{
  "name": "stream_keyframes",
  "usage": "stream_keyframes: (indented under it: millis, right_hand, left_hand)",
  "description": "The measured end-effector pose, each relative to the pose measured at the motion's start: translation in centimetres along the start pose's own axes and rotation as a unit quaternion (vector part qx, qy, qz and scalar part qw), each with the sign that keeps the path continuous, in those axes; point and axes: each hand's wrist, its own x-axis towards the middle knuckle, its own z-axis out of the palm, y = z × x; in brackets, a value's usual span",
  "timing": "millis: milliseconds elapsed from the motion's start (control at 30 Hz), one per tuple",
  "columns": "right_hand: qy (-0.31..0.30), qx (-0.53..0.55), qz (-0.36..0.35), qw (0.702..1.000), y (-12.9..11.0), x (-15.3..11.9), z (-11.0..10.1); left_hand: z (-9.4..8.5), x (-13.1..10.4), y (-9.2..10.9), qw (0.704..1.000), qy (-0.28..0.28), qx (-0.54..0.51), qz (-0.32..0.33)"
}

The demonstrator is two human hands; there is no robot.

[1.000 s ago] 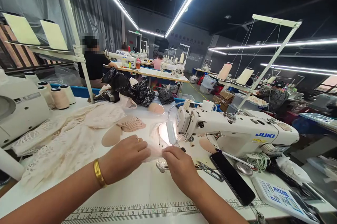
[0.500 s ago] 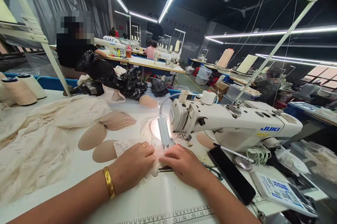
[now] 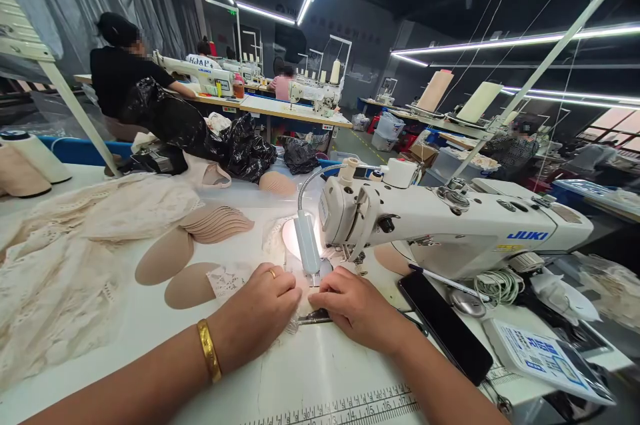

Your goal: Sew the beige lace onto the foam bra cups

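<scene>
My left hand, with a ring and a gold bracelet, is closed on pale lace fabric just in front of the sewing machine. Across from it, my right hand has its fingers bent and pressed together at the fabric's right edge, by the needle area. A small clip-on lamp shines down between the hands and hides part of the needle. Beneath it shows a beige moulded cup. Left of my hands lie more beige cups, one partly under a lace piece.
Cream lace garments spread over the left of the table. On the right are a black phone, a coiled cord and a white-and-blue package. Thread cones stand at left. A co-worker sits beyond.
The camera view has shifted slightly, moving the machine and table items in the picture. Both hands keep nearly the same pose at the fabric.
</scene>
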Motion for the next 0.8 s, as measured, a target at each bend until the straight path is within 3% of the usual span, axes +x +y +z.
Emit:
stream_keyframes:
  millis: [233, 533, 800]
  right_hand:
    - [0.003, 0.011, 0.008, 1.0, 0.2, 0.0, 0.0]
    - [0.003, 0.026, 0.025, 0.999, 0.2, 0.0, 0.3]
    - [0.042, 0.028, 0.038, 0.998, 0.7, 0.0, 1.9]
  left_hand:
    - [0.5, 0.2, 0.5, 1.0, 0.025, 0.012, -0.004]
    - [2.4, -0.2, 0.4, 0.992, 0.119, -0.025, -0.03]
    - [2.3, 0.2, -1.0, 0.989, 0.115, -0.09, -0.016]
